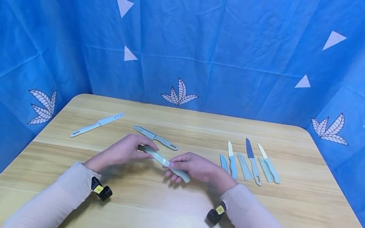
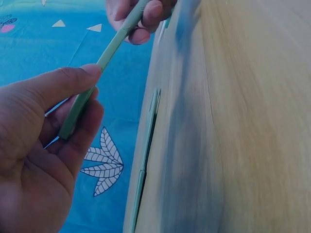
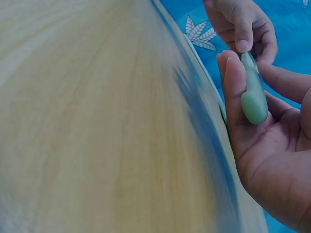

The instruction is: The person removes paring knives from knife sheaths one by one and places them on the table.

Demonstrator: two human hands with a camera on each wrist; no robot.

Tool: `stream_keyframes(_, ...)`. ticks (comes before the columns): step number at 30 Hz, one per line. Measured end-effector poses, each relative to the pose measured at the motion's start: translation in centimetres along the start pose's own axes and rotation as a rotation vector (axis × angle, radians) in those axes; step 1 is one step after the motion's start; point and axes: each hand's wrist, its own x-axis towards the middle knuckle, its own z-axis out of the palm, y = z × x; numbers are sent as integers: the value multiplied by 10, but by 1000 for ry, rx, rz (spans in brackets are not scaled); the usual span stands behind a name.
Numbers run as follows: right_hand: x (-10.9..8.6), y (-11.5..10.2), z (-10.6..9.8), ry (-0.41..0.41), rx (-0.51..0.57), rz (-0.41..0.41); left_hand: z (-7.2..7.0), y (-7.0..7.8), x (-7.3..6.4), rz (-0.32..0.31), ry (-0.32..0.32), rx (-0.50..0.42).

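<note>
Between both hands, a pale green knife is held above the table with its blade inside a matching sheath (image 1: 158,157). My left hand (image 1: 131,150) pinches the sheath's far end between thumb and fingers, also seen in the left wrist view. The knife's handle (image 1: 180,175) is gripped near the sheath's mouth by my right hand (image 1: 192,166), and the rounded handle end (image 3: 254,104) points toward the camera in the right wrist view. The blade is hidden. Behind the left hand lies a sheathed knife (image 1: 155,137), and another sheathed knife (image 1: 97,124) is farther left.
On the right of the wooden table (image 1: 165,223) lie a light-bladed knife (image 1: 232,164), a dark-blue-bladed knife (image 1: 252,163) and another light-bladed knife (image 1: 271,168). Beside them are a left sheath (image 1: 223,162), a middle sheath (image 1: 244,167) and a right sheath (image 1: 265,170). Blue curtains (image 1: 236,90) surround the table.
</note>
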Motion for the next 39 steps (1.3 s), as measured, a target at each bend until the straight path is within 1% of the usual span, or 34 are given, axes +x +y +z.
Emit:
stream_keyframes(3, -1, 0, 1, -8, 19, 6, 1, -3, 0, -61, -5, -127)
stream_keyframes(7, -2, 0, 2, 0, 0, 2, 4, -7, 1, -140, 6, -288)
stream_keyframes(10, -2, 0, 2, 12, -13, -2, 7, -9, 1, -193, 33, -367)
stream_keyframes(14, -3, 0, 3, 18, -23, -7, 12, -10, 0, -265, 73, -433)
stream_keyframes(17, -4, 0, 4, 21, -32, -16, 17, -10, 0, -303, 84, -520)
stream_keyframes(20, -5, 1, 4, 32, -32, -20, 21, -10, 0, -331, 89, -629)
stream_keyframes(23, -5, 1, 4, 49, -29, -25, 23, -10, 0, -357, 101, -765)
stream_keyframes(28, -5, 1, 2, 73, -32, -36, 26, -9, -1, -363, 126, -993)
stream_keyframes(31, -4, 2, 1, 72, -32, -44, 27, -9, -1, -372, 132, -1061)
stream_keyframes(35, -2, 3, 0, 56, -37, -53, 29, -10, -4, -400, 137, -1113)
stream_keyframes(39, -2, 5, 0, 46, -16, -37, 33, -9, -7, -427, 147, -1205)
